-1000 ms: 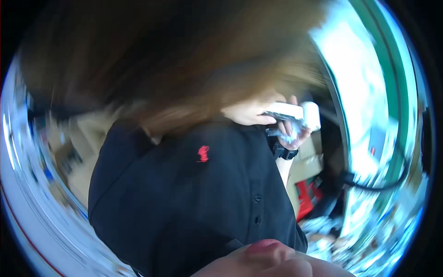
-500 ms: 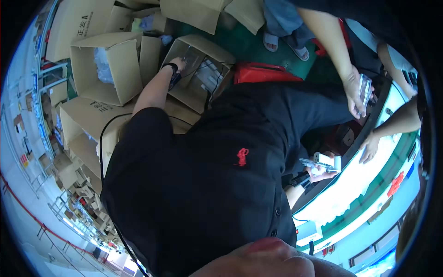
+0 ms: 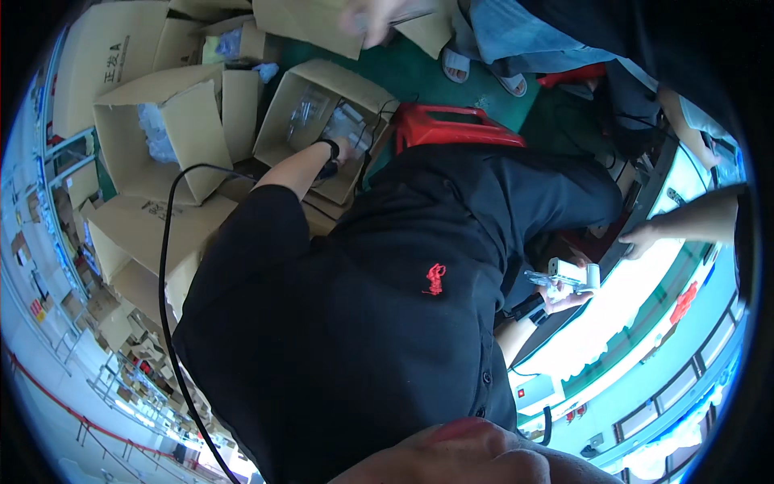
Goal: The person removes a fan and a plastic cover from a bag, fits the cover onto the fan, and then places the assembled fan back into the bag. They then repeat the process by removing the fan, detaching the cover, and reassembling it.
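Note:
My left hand [image 3: 345, 150] reaches into an open cardboard box [image 3: 284, 113] and is at the white packed items [image 3: 347, 125] inside; its fingers are too hidden to tell whether they grip anything. Clear plastic packs [image 3: 306, 113] lie in the same box, beside that hand. Near the edge of the bright worktable, my right hand [image 3: 564, 302] is closed around small white block-shaped devices [image 3: 568, 273], with a piece of clear plastic at their left side.
Another person's hand [image 3: 379, 18], blurred, passes over the cartons at the top. A second hand [image 3: 642, 239] rests at the worktable edge [image 3: 637, 302]. A red plastic stool [image 3: 459, 129] stands beside the box. More open cartons [image 3: 153, 129] crowd the left. A black cable [image 3: 165, 266] hangs at my left.
My left hand has moved right, from the box's left side to the white items. The other person's hand with the clear case has left the worktable; a blurred hand now shows over the cartons.

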The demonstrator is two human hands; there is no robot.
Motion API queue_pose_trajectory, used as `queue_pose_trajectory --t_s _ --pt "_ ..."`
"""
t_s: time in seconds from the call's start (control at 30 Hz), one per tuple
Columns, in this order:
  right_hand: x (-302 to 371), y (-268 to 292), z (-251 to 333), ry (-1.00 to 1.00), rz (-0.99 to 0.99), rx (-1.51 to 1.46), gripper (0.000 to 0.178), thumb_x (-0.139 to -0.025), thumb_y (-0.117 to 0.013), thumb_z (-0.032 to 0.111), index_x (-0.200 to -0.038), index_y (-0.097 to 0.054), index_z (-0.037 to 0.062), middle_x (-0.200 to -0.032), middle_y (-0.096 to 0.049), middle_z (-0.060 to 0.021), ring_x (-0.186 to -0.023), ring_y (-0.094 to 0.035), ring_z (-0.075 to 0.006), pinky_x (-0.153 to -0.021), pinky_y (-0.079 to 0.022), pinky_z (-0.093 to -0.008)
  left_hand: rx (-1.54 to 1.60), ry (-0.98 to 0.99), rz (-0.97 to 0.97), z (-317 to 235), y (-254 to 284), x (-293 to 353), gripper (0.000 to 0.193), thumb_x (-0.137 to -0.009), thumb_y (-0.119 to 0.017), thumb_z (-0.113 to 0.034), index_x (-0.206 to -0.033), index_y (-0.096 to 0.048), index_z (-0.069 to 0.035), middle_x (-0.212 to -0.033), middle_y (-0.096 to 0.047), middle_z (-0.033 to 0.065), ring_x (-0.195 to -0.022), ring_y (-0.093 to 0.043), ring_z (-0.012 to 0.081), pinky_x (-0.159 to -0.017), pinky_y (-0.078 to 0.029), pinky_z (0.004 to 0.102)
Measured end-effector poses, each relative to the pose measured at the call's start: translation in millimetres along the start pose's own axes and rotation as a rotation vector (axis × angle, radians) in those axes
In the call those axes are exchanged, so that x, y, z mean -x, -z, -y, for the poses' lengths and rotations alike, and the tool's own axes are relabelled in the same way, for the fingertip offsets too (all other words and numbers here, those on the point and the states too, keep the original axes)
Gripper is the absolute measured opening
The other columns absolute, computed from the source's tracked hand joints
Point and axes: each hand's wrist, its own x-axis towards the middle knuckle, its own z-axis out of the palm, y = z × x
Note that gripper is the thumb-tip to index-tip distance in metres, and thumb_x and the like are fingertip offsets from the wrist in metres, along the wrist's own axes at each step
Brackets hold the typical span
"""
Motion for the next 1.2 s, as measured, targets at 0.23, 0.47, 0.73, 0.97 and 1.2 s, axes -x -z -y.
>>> queue_pose_trajectory --t_s 0.23,0.47,0.73,0.97,1.2 --pt "21 40 8 0.063 -0.099 -0.073 0.06 -0.088 -0.065 0.045 -0.13 -0.047 0.0072 -0.117 -0.061 -0.0159 -0.077 -0.067 -0.0278 -0.053 -0.056 -0.0368 0.653 -0.189 0.207 11 13 -35 0.017 -0.089 -0.059 -0.015 -0.103 -0.067 -0.01 -0.088 -0.067 0.0083 -0.085 -0.065 0.018 -0.07 -0.051 0.0336" --pt "14 41 -17 0.543 -0.249 -0.063 0.068 -0.088 -0.062 0.052 -0.131 -0.045 0.0023 -0.11 -0.062 -0.0121 -0.063 -0.063 -0.0176 -0.048 -0.05 -0.0281 0.212 0.011 -0.001 -6 102 -47 0.021 -0.089 -0.06 -0.018 -0.107 -0.066 -0.008 -0.093 -0.068 0.0132 -0.09 -0.067 0.0248 -0.077 -0.052 0.0382" --pt "7 -4 -20 0.88 -0.307 0.097 0.058 -0.086 -0.07 0.041 -0.125 -0.052 0.003 -0.112 -0.063 -0.015 -0.063 -0.062 -0.0111 -0.052 -0.051 -0.0221 -0.527 -0.261 -0.235 104 274 -36 0.027 -0.09 -0.06 -0.02 -0.111 -0.065 -0.005 -0.099 -0.07 0.0188 -0.096 -0.068 0.0326 -0.085 -0.052 0.0435" --pt "5 -38 -10 1.065 -0.356 0.305 0.056 -0.084 -0.072 0.036 -0.125 -0.052 0.0029 -0.115 -0.062 -0.015 -0.066 -0.062 -0.0077 -0.056 -0.051 -0.0189 -0.407 -0.631 -0.673 -299 485 126 0.031 -0.092 -0.059 -0.015 -0.121 -0.061 -0.006 -0.104 -0.067 0.0138 -0.097 -0.064 0.0308 -0.083 -0.052 0.0369" --pt "8 -60 -12 1.157 -0.682 0.695 0.068 -0.086 -0.067 0.043 -0.134 -0.045 0.0003 -0.116 -0.06 -0.0146 -0.067 -0.061 -0.0066 -0.055 -0.049 -0.0165 -0.002 -1.18 0.003 -447 410 77 0.042 -0.097 -0.059 -0.023 -0.13 -0.048 -0.001 -0.107 -0.063 0.0125 -0.097 -0.063 0.0181 -0.08 -0.052 0.0297"
